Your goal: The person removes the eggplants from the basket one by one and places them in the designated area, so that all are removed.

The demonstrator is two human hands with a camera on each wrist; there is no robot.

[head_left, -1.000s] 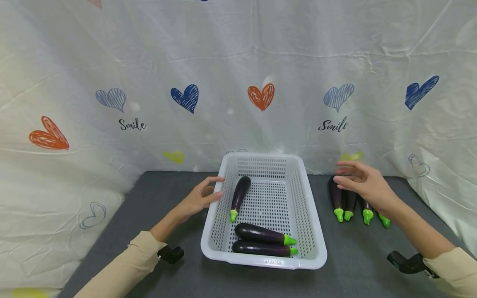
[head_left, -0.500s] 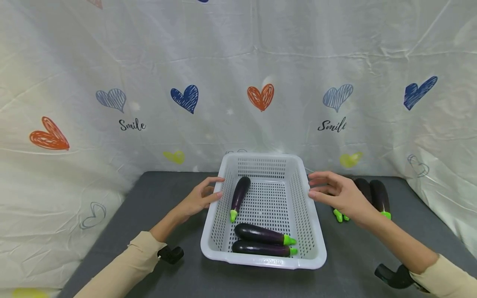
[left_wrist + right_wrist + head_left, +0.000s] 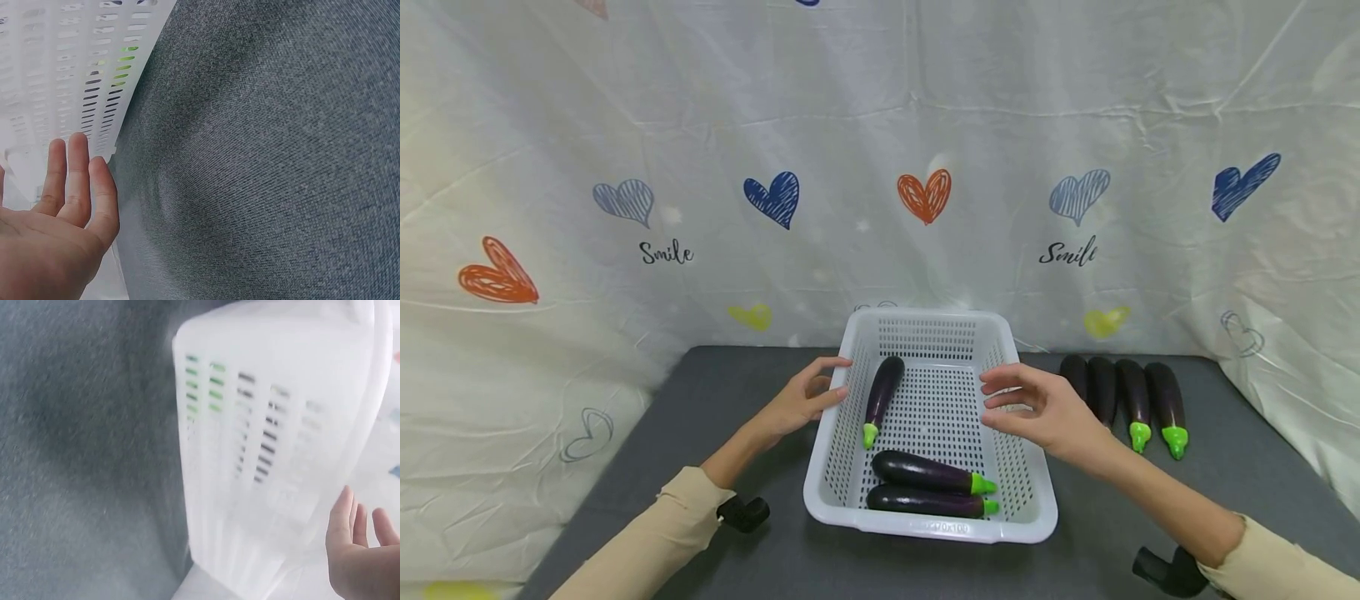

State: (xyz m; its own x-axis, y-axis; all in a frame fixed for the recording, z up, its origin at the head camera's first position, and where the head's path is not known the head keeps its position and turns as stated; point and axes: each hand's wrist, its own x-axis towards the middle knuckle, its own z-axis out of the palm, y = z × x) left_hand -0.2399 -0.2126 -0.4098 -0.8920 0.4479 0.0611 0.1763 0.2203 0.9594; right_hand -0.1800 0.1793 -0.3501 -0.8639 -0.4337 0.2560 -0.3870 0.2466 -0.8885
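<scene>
From my remote seat I see a white perforated plastic basket [image 3: 925, 524] on a dark desk [image 3: 790, 567]. Inside, one eggplant [image 3: 886, 390] lies along the left and two eggplants [image 3: 921, 471] lie crosswise near the front; four eggplants [image 3: 1133, 392] lie on the desk to the right. My left hand [image 3: 805, 398] has loose fingers at the basket's left rim; my right hand [image 3: 1048, 417] hovers over its right side, fingers relaxed, holding nothing. The glossy skins look slick, probably firm and light; I'd grip around the thick middle, not the green stem.

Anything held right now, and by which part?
Nothing appears held: the left hand touches the basket at its left rim; the right hand is empty.
</scene>
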